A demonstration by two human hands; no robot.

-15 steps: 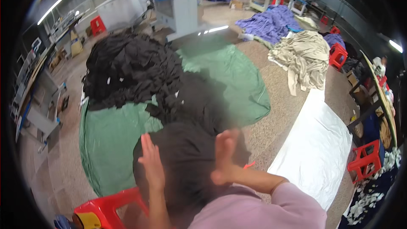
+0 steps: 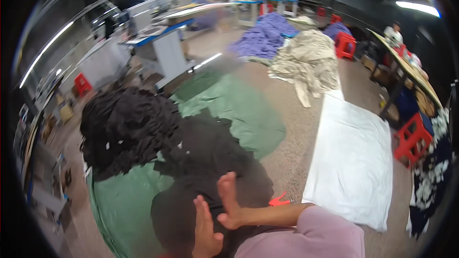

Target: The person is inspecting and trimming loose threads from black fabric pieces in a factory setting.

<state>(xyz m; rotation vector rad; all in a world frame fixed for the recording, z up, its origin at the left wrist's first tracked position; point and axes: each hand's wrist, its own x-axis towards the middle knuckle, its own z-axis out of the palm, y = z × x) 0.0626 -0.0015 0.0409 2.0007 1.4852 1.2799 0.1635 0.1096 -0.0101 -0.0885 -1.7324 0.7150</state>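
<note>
My left hand [image 2: 206, 231] and my right hand [image 2: 230, 204] are raised close together, low in the picture. Fingers are stretched straight on both, and neither holds anything. Below them spreads black cloth [image 2: 167, 210] over my lap, running forward as a loose trail of black fabric [image 2: 201, 150]. That trail leads to a large heap of black cloth pieces [image 2: 126, 124] on the left. I cannot tell whether either hand touches the cloth. A small red object [image 2: 278, 200], its kind unclear, shows beside my right forearm.
Green sheeting [image 2: 244, 110] lies under the black cloth. To the right are a white sheet [image 2: 351, 157], a red stool [image 2: 412, 138] and a beige cloth heap [image 2: 306, 62]. Purple cloth [image 2: 263, 38] is piled beyond. A worktable [image 2: 165, 57] stands ahead; a person [image 2: 393, 34] is far right.
My hands have come closer together, the left moving right and down, the right moving left and down. The view has tilted up, showing more of the room; the red stool at lower left has left view.
</note>
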